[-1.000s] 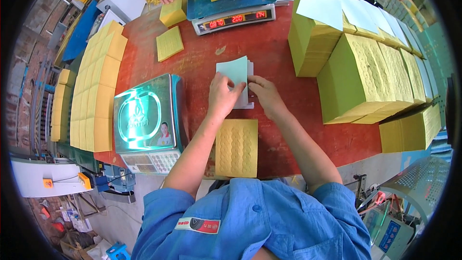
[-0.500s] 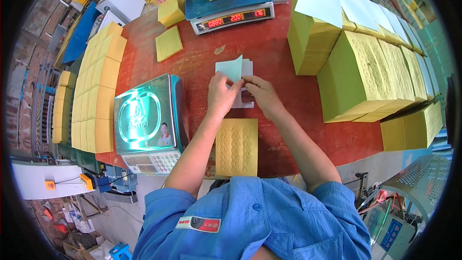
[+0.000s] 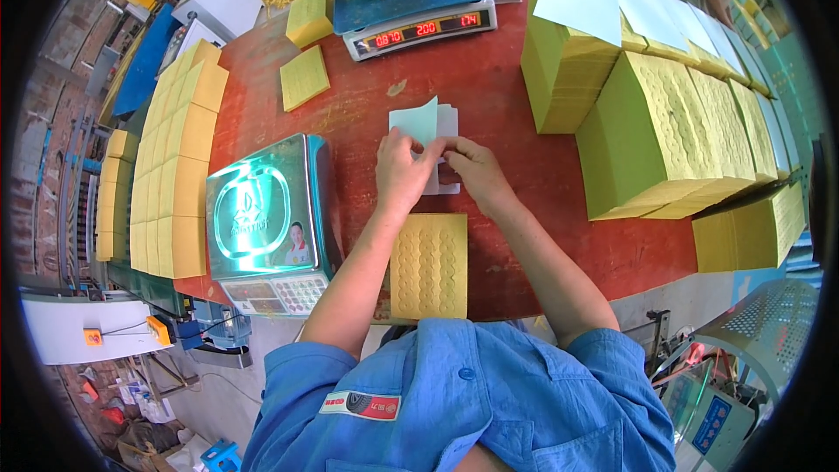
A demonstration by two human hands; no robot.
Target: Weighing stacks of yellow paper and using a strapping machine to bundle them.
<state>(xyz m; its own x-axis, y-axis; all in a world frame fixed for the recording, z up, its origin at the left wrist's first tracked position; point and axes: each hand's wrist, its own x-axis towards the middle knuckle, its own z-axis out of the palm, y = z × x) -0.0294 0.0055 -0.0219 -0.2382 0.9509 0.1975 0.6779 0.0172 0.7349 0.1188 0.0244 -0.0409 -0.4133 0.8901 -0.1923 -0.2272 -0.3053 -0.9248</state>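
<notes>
Both hands work a small stack of pale paper sheets at mid red-brown wooden bench. Left hand fingers pinch the lifted light-green top sheet's corner; right hand fingertips press the stack flat. Best to peel one sheet only and keep the stack pinned. Embossed yellow paper pad lies at near edge, steel-topped weighing scale near left edge.
</notes>
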